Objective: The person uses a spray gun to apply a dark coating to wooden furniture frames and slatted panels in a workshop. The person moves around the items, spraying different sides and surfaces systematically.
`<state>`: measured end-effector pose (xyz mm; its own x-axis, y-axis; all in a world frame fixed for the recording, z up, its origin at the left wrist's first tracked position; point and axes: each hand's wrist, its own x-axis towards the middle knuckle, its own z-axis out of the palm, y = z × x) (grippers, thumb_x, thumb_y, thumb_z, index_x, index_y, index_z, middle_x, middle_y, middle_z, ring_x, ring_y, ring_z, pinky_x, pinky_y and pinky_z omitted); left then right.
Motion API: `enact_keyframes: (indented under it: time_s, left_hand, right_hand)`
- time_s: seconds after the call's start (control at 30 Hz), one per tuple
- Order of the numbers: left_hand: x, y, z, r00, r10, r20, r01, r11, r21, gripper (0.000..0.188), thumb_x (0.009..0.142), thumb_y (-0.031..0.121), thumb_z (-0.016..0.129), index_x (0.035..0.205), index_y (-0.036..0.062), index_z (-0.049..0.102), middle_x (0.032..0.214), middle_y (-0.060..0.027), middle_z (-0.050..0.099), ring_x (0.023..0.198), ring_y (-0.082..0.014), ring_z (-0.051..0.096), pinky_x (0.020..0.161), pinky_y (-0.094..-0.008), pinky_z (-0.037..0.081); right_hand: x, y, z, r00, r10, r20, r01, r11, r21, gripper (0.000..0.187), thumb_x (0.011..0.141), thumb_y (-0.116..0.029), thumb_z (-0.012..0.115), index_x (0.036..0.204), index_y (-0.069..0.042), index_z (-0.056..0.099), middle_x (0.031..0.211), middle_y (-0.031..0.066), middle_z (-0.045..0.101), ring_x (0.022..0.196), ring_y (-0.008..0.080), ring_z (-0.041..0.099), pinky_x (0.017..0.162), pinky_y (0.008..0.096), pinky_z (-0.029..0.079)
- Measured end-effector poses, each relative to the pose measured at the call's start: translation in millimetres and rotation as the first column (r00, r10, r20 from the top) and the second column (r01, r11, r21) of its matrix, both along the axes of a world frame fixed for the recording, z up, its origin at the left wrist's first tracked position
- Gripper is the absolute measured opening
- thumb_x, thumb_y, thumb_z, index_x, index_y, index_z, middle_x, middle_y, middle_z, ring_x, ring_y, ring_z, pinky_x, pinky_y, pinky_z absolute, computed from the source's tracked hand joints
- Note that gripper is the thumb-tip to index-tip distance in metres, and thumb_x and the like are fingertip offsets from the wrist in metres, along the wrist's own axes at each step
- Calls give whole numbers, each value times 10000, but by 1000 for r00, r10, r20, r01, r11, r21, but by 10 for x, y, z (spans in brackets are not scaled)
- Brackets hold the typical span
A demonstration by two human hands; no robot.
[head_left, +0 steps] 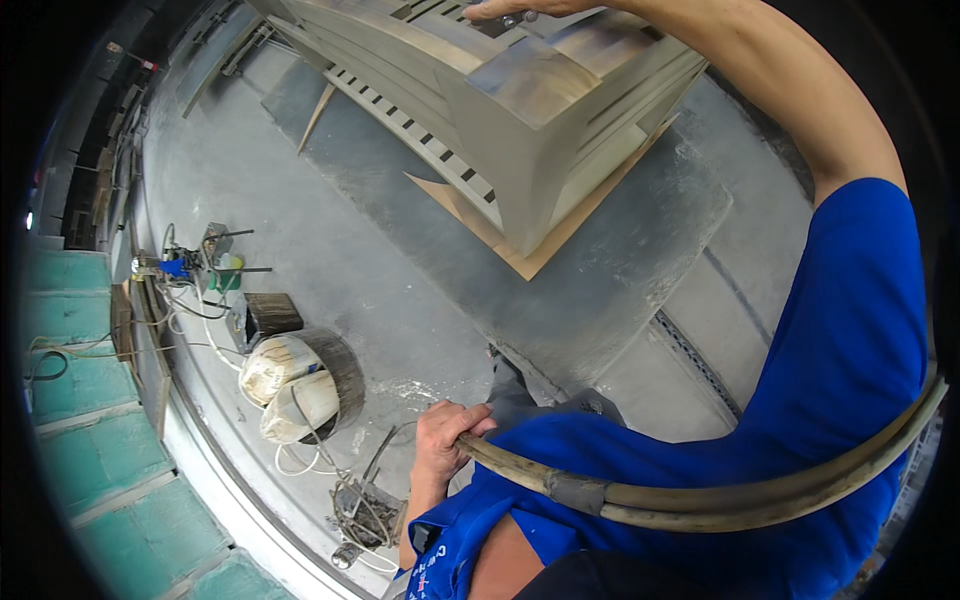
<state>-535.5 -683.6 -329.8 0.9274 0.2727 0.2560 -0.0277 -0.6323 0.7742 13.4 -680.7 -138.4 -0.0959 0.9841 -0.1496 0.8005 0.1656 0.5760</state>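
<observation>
My left hand (448, 437) is closed around a pair of pale, stained hoses (700, 497), bound together with grey tape, at my waist. The hoses curve across my front to the right. My right arm reaches up and over to the far edge, where my right hand (535, 7) is partly cut off by the picture's rim. In its fingers is a silver metal tool (515, 19), which looks like a spray gun; most of it is hidden. Below that hand stands a large grey-beige metal frame (505, 150) with slotted sides, its upper surfaces blurred.
Brown cardboard (525, 265) lies under the frame, on a dark floor plate (620, 290). To the left stand paint-stained buckets (285, 375), a dark box (270, 315) and pump-like equipment (190, 265) with trailing hoses. A wire-tangled device (365, 515) sits near my left forearm. Green wrapped blocks (120, 470) line the left edge.
</observation>
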Motion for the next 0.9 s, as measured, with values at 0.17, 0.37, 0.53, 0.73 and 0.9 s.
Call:
enact_keyframes:
  time_s: [0.17, 0.37, 0.53, 0.73, 0.9]
  left_hand:
    - [61, -113, -274, 997, 49, 67, -45, 997, -62, 218, 791, 218, 879, 920, 73, 779, 620, -35, 603, 538, -212, 567, 551, -352, 440]
    - [-17, -269, -288, 993, 74, 87, -67, 995, -76, 234, 802, 229, 880, 946, 80, 772, 578, -25, 535, 519, -209, 554, 530, -352, 418]
    - [-76, -296, -176, 984, 136, 117, -125, 987, -99, 229, 803, 219, 882, 927, 60, 773, 586, -35, 560, 519, -218, 568, 539, -353, 439]
    - [-153, -266, 72, 993, 100, 61, -97, 994, -49, 234, 801, 243, 874, 885, 52, 769, 619, -59, 613, 545, -233, 590, 538, -356, 429]
    - [-214, -103, 175, 998, 49, 44, -49, 999, -3, 213, 794, 198, 888, 926, 79, 770, 655, -62, 672, 577, -232, 667, 559, -356, 486]
  right_hand:
    - [52, 236, -17, 1000, 1, 24, -1, 1000, -10, 525, 998, -217, 538, 1493, -381, 481, 1164, 153, 675, 955, 367, 736, 729, 478, 601]
    - [150, 213, 92, 957, -48, -287, 125, 958, 258, 511, 925, -141, 604, 1424, -251, 586, 999, 225, 721, 908, 430, 720, 767, 513, 575]
    - [303, -292, 294, 822, -5, -570, 399, 719, 569, 368, 935, -120, 617, 1294, -148, 692, 1009, 259, 719, 882, 423, 723, 770, 478, 571]
    - [241, -890, 397, 821, 78, -566, 369, 684, 629, 435, 895, -128, 700, 1325, -65, 675, 1180, 207, 741, 1091, 394, 717, 943, 422, 573]
    - [-140, -1047, 438, 530, 66, -846, 683, 557, 472, 496, 1015, -226, 671, 1504, -196, 592, 776, -37, 603, 700, 39, 606, 504, 250, 452]
